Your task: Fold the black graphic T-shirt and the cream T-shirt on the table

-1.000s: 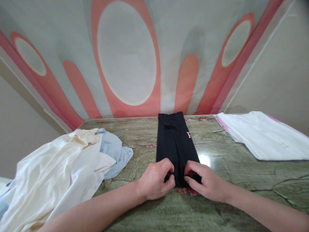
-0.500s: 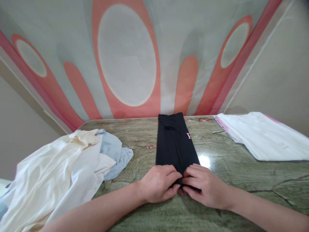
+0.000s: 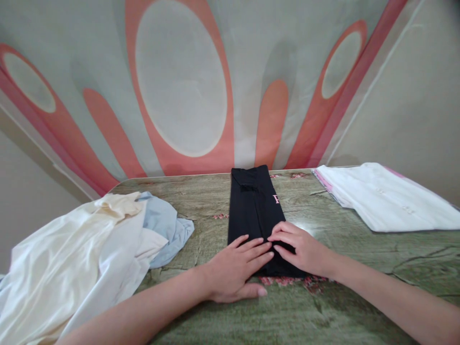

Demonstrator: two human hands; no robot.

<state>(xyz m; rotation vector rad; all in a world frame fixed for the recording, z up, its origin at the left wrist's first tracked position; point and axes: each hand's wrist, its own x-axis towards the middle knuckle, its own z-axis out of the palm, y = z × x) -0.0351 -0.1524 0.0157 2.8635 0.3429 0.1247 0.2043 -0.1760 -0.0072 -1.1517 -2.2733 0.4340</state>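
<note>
The big wall [image 3: 247, 62] at the back has pink and orange shapes on it. In front of it is a wide table [image 3: 359, 273] that looks like wood. On the left is a messy heap of clothes [image 3: 68, 258], cream and white, with a light blue bit at its side. On the right lies a flat white cloth [image 3: 406, 201] with pink showing at its edges. Both are in the same spots as before

The black cloth [image 3: 246, 215] is folded long and thin, and it lies flat in the middle of the table, between the heap and the white cloth. The left hand [image 3: 237, 268] was curled at its near end half a second ago; now it is spread out flat on top, fingers apart. The right hand [image 3: 302, 247] has gone a little farther up the black cloth. Its thumb and fingers are close together and touch it, but I can't tell if they pinch it. More red flowers [image 3: 282, 281] now show by the near edge. A small pink letter [image 3: 276, 199] sits on the right side of the black cloth
</note>
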